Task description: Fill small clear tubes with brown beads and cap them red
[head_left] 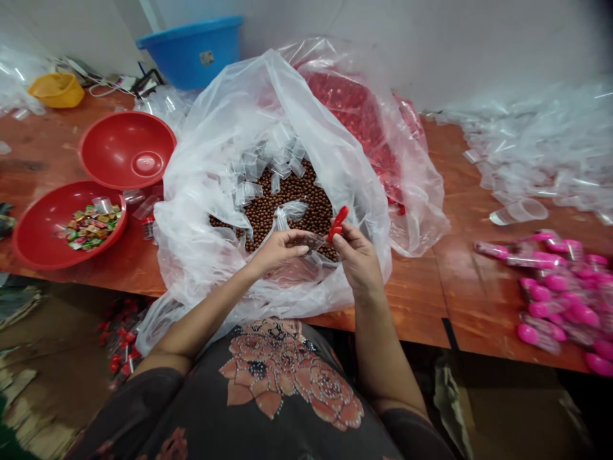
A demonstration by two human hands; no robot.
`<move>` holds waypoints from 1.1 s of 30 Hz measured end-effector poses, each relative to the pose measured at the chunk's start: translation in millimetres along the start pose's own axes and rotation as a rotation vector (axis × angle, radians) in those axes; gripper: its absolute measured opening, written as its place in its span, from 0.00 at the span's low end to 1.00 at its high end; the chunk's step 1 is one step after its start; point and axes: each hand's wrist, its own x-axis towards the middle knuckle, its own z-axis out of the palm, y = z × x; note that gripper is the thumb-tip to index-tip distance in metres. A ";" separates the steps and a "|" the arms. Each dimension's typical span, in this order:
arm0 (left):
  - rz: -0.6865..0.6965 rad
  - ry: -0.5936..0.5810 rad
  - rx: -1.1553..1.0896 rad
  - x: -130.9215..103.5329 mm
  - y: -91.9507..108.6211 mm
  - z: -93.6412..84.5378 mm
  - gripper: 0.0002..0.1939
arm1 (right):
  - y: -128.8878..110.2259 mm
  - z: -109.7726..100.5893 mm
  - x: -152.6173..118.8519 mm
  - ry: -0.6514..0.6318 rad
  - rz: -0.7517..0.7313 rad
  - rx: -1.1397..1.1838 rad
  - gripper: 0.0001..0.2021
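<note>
A large clear plastic bag lies open in front of me, holding small brown balls and clear plastic tubes. Over it, my left hand pinches a small clear tube. Close beside, on the right, my right hand grips a red cap between thumb and fingers, at the tube's end. Whether cap and tube are joined is too small to tell.
Two red bowls stand left, the nearer holding wrapped sweets. Behind are a blue tub and a bag of red pieces. Clear tubes and pink-capped tubes lie right.
</note>
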 end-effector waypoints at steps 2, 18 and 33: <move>0.016 0.003 0.022 -1.2 -1.6 2.1 0.20 | -2.3 0.4 -1.4 -0.015 -0.014 -0.050 0.18; -0.074 -0.011 -0.140 -9.0 2.1 5.4 0.24 | -10.7 -4.3 -2.8 0.014 -0.091 -0.250 0.15; -0.079 -0.013 -0.111 -9.0 -0.8 6.2 0.23 | -15.6 -0.8 -17.7 -0.409 -0.319 -0.496 0.32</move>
